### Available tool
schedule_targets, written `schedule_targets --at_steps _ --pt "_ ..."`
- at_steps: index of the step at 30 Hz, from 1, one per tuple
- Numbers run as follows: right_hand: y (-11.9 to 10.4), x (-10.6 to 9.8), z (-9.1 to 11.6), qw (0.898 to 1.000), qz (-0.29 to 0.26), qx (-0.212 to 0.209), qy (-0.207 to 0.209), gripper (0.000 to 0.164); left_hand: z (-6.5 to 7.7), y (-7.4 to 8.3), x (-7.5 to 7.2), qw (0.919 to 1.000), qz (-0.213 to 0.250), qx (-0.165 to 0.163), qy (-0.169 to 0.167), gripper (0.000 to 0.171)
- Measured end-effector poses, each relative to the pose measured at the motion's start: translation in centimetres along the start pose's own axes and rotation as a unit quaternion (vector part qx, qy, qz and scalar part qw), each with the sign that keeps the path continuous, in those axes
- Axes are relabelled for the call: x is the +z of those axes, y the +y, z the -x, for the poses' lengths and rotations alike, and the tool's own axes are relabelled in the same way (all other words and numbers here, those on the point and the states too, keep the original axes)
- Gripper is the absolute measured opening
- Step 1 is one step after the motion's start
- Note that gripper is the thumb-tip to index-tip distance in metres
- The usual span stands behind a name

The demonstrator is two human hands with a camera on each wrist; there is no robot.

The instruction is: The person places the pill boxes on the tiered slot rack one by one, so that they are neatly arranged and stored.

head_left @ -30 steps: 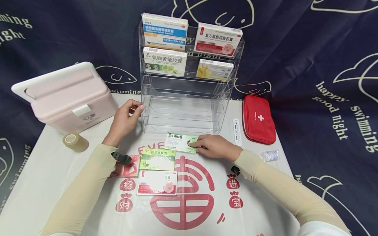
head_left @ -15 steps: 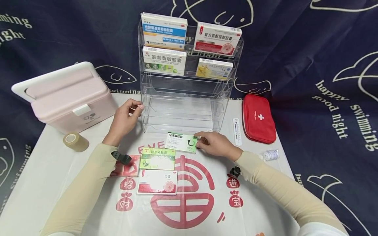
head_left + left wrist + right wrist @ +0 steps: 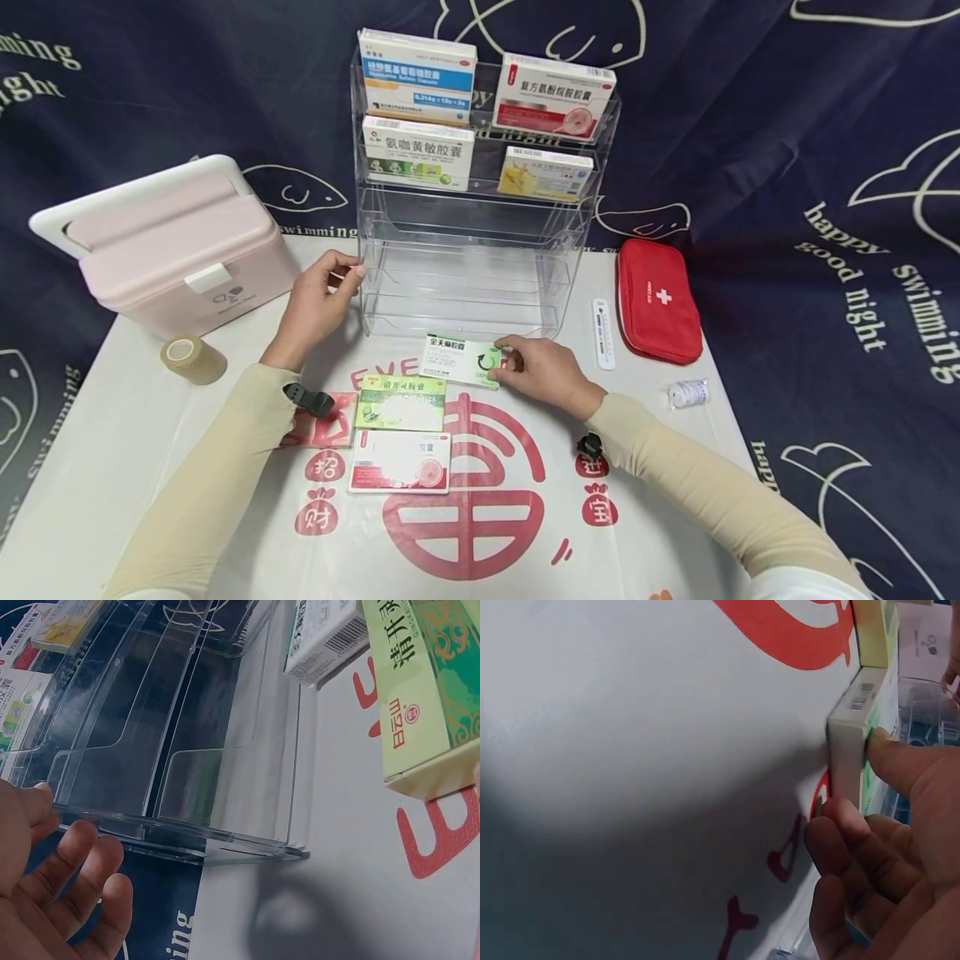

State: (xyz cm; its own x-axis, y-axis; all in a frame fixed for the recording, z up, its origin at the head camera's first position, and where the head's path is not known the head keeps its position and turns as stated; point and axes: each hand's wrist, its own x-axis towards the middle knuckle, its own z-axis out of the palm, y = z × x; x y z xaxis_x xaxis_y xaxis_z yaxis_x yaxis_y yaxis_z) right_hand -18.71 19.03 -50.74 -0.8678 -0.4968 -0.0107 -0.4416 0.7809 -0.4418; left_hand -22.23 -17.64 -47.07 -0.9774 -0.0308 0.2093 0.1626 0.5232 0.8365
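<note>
My left hand (image 3: 318,304) pinches the left side edge of a clear acrylic display rack (image 3: 465,312) between thumb and index finger; its other fingers are loosely bent in the left wrist view. With thumb and fingers my right hand (image 3: 551,375) grips the right end of a white and green medicine box (image 3: 453,360), just in front of the rack. The right wrist view shows the thumb on its printed face. Below it lie a yellow-green medicine box (image 3: 401,403) and a white and red one (image 3: 400,462). My left wrist partly hides a red box (image 3: 333,419).
Several medicine boxes stand in the rack's upper tiers, among them a blue and white one (image 3: 417,77). A pink medicine chest (image 3: 187,250) and a tape roll (image 3: 193,360) are left. A thermometer pack (image 3: 603,333), red first-aid pouch (image 3: 658,302) and small vial (image 3: 687,393) are right.
My right hand has shifted from fingers resting on the white and green box's face to gripping its right end. My left hand stays at the rack's edge.
</note>
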Motion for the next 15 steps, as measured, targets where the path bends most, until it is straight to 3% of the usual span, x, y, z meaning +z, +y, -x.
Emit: schedule_targets --at_steps 15 --pt "1.5 -1.5 1.4 0.999 -0.030 0.005 -0.025 0.047 0.1 0.0 0.0 1.0000 0.009 0.003 0.000 0.032"
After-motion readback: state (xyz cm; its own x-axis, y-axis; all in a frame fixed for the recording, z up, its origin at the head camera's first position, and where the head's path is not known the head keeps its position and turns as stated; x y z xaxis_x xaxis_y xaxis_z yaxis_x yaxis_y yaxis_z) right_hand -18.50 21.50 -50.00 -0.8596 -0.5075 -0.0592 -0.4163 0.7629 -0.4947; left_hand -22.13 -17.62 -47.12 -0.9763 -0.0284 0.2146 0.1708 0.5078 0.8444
